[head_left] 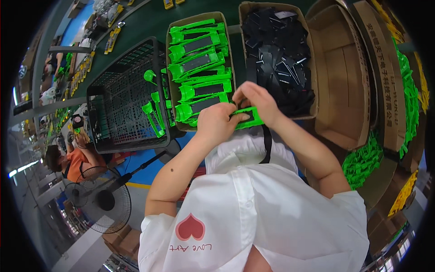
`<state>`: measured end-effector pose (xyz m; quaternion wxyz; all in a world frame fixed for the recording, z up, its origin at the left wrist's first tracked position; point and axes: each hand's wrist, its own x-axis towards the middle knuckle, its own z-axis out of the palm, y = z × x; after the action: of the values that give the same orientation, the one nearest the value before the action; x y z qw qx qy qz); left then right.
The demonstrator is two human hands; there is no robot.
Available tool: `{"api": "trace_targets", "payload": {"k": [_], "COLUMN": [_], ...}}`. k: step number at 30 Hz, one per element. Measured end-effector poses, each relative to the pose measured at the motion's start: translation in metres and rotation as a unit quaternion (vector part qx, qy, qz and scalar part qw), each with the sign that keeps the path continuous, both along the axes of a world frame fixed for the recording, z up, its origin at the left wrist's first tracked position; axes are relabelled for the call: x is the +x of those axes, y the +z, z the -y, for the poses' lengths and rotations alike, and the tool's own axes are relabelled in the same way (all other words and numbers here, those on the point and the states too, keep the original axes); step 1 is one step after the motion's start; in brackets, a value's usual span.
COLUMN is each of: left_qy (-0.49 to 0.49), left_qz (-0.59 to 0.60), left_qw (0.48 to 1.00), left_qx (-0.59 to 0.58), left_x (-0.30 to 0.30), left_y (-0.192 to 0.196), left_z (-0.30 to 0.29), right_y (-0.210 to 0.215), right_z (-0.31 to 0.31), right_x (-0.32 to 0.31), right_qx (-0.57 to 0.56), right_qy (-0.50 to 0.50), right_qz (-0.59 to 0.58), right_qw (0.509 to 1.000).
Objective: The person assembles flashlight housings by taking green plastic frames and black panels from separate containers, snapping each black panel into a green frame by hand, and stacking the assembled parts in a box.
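Observation:
Close to my body, both hands meet at a green plastic casing [256, 119] with a dark inset in its middle. My left hand [218, 119] is closed on it, the thumb lying over the dark inset. Over its far end my right hand [254, 97] bends its fingers; whether they pinch anything is hidden. Just beyond my left hand stands a cardboard box [232, 54] of green plastic casings [197, 63], many with black strips set in them. Past my right hand is another cardboard box [312, 50] heaped with flat black pieces [276, 50].
A black plastic crate [122, 90] at the left holds a few green parts. On the right stand brown cardboard cartons [340, 77], with piles of green parts [362, 158] beside them. A standing fan [106, 199] and a person in orange [77, 163] are at the lower left.

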<state>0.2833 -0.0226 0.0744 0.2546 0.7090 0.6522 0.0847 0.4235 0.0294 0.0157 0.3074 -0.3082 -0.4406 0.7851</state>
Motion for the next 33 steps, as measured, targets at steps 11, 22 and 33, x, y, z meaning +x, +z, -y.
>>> {"api": "trace_targets", "payload": {"k": [11, 22, 33], "left_qy": [-0.151, 0.090, 0.227], "left_qz": [-0.149, 0.118, 0.015], "left_qw": [0.969, 0.945, 0.961], "left_qx": [0.128, 0.292, 0.157], "left_x": [-0.093, -0.115, -0.270], "left_y": [-0.065, -0.063, -0.097], "left_z": [-0.039, -0.025, -0.022], "right_y": [-0.010, -0.028, -0.019], "right_z": [-0.025, 0.019, 0.034], "right_x": [0.026, -0.055, -0.058], "right_qx": [0.283, 0.391, 0.336], "right_qy": [-0.100, -0.123, -0.078], "right_qz": [0.346, 0.518, 0.551], "right_qw": [0.889, 0.751, 0.760]}}
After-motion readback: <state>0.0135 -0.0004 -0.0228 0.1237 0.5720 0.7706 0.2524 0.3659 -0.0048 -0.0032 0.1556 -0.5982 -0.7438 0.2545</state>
